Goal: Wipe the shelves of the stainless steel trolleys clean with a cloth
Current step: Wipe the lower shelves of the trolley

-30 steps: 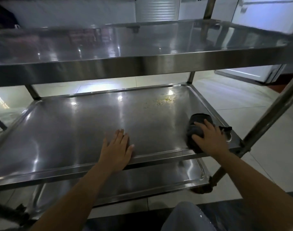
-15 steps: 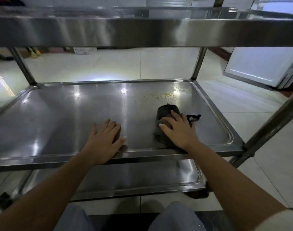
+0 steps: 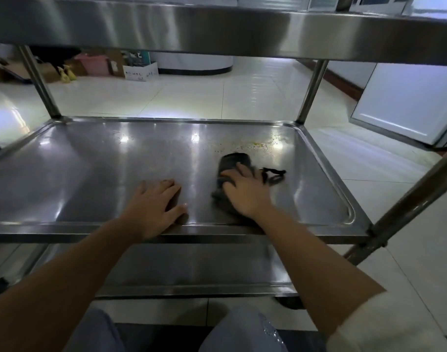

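Note:
A stainless steel trolley fills the view, and its middle shelf (image 3: 90, 174) lies in front of me. My right hand (image 3: 245, 193) presses flat on a dark grey cloth (image 3: 234, 161) on the right half of that shelf, fingers spread over it. A black loop (image 3: 274, 172) of the cloth sticks out to the right. Yellowish crumbs (image 3: 255, 145) lie just beyond the cloth near the far right corner. My left hand (image 3: 154, 204) rests flat on the shelf by its front rim, holding nothing.
The top shelf (image 3: 217, 24) hangs low overhead. The bottom shelf (image 3: 192, 270) shows below the front rim. Upright posts (image 3: 311, 92) stand at the corners, one slanting at the right (image 3: 408, 207). Boxes and a pink bin (image 3: 93, 63) sit far back on the tiled floor.
My right hand has slid the cloth left from the shelf's front right corner and then a little forward toward the crumbs. My head has dropped lower. The left hand stays in place.

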The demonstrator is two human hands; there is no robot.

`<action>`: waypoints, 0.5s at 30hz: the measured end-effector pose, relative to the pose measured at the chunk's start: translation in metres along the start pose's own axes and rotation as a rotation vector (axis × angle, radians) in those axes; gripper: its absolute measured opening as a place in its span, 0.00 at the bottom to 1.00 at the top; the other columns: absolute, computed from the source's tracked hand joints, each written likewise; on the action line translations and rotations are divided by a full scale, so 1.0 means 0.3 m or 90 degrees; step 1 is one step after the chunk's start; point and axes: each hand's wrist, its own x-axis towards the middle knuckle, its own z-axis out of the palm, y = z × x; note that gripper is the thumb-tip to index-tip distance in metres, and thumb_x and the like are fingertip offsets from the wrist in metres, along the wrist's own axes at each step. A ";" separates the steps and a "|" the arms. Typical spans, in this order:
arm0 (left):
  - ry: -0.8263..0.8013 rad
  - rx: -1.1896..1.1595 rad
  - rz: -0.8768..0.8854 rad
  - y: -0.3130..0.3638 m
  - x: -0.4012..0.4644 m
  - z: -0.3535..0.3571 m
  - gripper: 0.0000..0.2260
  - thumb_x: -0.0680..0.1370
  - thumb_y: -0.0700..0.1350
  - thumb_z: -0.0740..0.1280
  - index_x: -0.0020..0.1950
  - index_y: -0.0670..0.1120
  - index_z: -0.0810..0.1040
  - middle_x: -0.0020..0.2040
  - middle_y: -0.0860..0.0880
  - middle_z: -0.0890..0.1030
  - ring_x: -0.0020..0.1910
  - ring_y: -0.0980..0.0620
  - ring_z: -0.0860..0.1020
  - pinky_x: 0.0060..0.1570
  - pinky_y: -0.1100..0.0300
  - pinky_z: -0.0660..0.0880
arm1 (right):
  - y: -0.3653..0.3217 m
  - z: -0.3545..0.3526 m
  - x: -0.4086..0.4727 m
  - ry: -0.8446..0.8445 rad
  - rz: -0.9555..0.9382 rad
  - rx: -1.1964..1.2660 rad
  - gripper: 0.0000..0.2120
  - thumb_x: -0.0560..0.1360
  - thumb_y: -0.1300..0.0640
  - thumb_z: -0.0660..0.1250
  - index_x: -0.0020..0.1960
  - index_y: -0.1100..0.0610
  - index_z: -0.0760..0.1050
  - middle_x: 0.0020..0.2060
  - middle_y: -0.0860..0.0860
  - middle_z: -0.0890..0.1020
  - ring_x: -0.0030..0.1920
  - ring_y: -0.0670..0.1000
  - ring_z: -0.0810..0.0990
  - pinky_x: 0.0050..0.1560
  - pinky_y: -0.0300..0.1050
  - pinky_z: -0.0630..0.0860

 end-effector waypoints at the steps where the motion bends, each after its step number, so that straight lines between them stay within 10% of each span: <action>1: -0.002 -0.004 -0.003 -0.001 -0.002 0.000 0.30 0.80 0.62 0.50 0.78 0.49 0.55 0.79 0.49 0.55 0.77 0.52 0.52 0.75 0.46 0.42 | -0.020 0.007 0.005 -0.018 -0.012 0.025 0.23 0.72 0.40 0.48 0.66 0.35 0.64 0.76 0.47 0.56 0.76 0.59 0.49 0.72 0.66 0.49; 15: 0.068 -0.018 -0.006 -0.001 -0.017 0.019 0.43 0.71 0.75 0.37 0.76 0.50 0.60 0.77 0.50 0.61 0.76 0.54 0.56 0.75 0.48 0.42 | 0.421 -0.212 0.245 0.179 0.135 0.020 0.17 0.77 0.55 0.54 0.61 0.52 0.77 0.63 0.56 0.76 0.63 0.58 0.72 0.67 0.57 0.64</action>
